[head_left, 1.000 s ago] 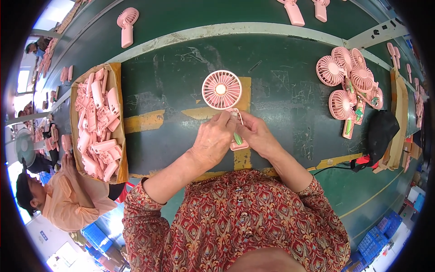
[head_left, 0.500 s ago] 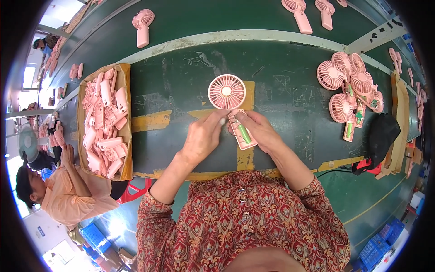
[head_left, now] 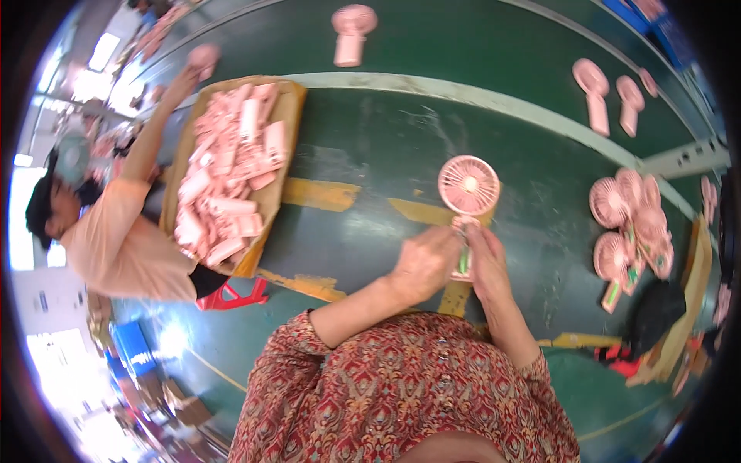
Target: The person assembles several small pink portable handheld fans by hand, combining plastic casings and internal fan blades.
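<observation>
A pink handheld fan (head_left: 468, 185) lies on the green bench with its round grille pointing away from me. Its handle is open, and a green battery cell (head_left: 464, 262) shows inside between my hands. My left hand (head_left: 423, 265) is closed, its fingertips pressed on the left side of the handle just below the grille. Along the handle's right side my right hand (head_left: 491, 264) grips it, thumb near the top. The hands hide much of the handle's inside. What the fingertips touch there is too small and blurred to make out.
At left stands a cardboard box (head_left: 287, 162) full of pink casing parts (head_left: 224, 170). Several open fans (head_left: 614, 202) are piled at right, near a black bag (head_left: 656, 312). Finished-looking fans (head_left: 353, 35) lie beyond the pale rail (head_left: 401, 83). A co-worker (head_left: 127, 231) sits at left.
My view has swung left, so the bench things appear farther right. My left hand has closed in over the handle. The co-worker's arm has stretched out to a pink fan beyond the box.
</observation>
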The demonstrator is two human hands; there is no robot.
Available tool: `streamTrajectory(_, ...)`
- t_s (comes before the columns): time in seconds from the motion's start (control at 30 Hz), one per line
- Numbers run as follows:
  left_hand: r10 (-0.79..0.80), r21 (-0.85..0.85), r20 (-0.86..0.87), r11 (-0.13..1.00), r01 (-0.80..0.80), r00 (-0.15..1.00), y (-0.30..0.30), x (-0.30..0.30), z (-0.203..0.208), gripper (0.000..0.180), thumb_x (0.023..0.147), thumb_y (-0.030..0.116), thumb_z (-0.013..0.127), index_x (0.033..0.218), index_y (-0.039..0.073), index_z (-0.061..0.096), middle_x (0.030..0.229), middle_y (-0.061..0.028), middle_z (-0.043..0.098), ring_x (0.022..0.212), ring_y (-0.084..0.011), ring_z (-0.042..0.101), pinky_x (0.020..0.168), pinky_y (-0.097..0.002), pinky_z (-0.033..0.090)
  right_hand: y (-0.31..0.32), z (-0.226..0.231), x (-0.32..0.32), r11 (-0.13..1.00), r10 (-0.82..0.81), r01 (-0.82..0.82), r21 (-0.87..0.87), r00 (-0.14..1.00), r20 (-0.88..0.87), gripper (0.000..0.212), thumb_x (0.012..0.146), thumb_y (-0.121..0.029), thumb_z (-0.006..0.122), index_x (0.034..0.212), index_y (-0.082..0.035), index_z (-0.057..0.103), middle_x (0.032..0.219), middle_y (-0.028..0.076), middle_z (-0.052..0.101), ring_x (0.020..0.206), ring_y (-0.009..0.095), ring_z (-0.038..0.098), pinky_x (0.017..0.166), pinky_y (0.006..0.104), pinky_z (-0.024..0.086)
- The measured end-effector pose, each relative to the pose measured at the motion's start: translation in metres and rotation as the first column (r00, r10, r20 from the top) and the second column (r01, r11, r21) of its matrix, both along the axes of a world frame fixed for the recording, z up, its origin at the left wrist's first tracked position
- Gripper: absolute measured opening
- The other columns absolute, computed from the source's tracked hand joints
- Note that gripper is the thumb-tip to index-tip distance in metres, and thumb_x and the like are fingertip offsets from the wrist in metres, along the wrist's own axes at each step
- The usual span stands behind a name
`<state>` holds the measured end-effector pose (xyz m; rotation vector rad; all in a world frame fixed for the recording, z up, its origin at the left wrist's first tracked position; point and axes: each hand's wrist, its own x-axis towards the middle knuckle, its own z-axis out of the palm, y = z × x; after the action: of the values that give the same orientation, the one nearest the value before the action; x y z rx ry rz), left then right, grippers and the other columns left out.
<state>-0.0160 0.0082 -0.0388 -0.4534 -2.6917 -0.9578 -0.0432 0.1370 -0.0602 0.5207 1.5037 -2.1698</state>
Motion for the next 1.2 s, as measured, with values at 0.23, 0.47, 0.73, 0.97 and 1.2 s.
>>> streamTrajectory(0.23,0.175,-0.096,0.002,0.980,-0.174,0.985,-0.090,-0.020,0.039,0.020,0.073,0.005,0.062,0.092,0.003,0.063,0.087,-0.0150,0.062,0.078,-0.0333,0.060,0.068,-0.0389,0.051,0.007,0.007,-0.004,0.984,0.086,-0.075,-0.161,0.994,0.064,0.030,0.095,-0.022,0.050,0.110,0.004,0.052,0.100,0.017,0.063,0.088,0.021,0.064,0.073,0.0292,0.054)
streamTrajectory(0.47,0.837,-0.634,0.138,0.485,-0.602,0.530,-0.250,-0.078,0.052,0.034,0.079,0.030,0.055,0.091,-0.001,0.065,0.095,-0.0228,0.065,0.091,-0.0345,0.063,0.083,-0.0413,0.049,0.011,0.012,-0.010,0.975,0.135,-0.118,-0.189,0.987,0.081,0.031,0.094,-0.021,0.050,0.111,0.005,0.052,0.101,0.017,0.063,0.091,0.022,0.064,0.075,0.0298,0.054)
streamTrajectory(0.73,0.723,-0.286,0.195,0.688,-0.667,0.662,-0.303,-0.099,0.023,0.035,0.066,0.020,0.072,0.084,-0.009,0.065,0.076,-0.0147,0.063,0.071,-0.0206,0.063,0.064,-0.0323,0.049,0.010,0.007,-0.009,0.969,0.128,-0.118,-0.218,0.991,0.032,0.033,0.094,-0.020,0.049,0.114,0.007,0.050,0.104,0.017,0.062,0.094,0.023,0.063,0.079,0.0312,0.054)
streamTrajectory(0.97,0.234,0.521,0.565,0.642,-0.563,0.791,-0.158,-0.047,0.058,0.030,0.085,0.014,0.057,0.109,-0.003,0.057,0.085,-0.0094,0.067,0.072,-0.0113,0.064,0.061,-0.0200,0.049,0.007,0.002,-0.010,0.968,0.090,-0.083,-0.238,0.996,0.017,0.031,0.095,-0.023,0.049,0.111,0.003,0.052,0.098,0.013,0.064,0.086,0.016,0.063,0.071,0.0264,0.053)
streamTrajectory(1.2,0.171,0.332,0.696,0.785,-0.523,0.698,-0.083,-0.001,0.007,0.041,0.080,0.009,0.065,0.115,-0.005,0.051,0.104,-0.0158,0.061,0.084,-0.0242,0.062,0.074,-0.0338,0.050,0.007,-0.001,-0.006,0.957,0.110,-0.104,-0.272,0.994,0.007,0.034,0.095,-0.022,0.049,0.115,0.006,0.049,0.108,0.018,0.061,0.098,0.022,0.062,0.080,0.0292,0.052)
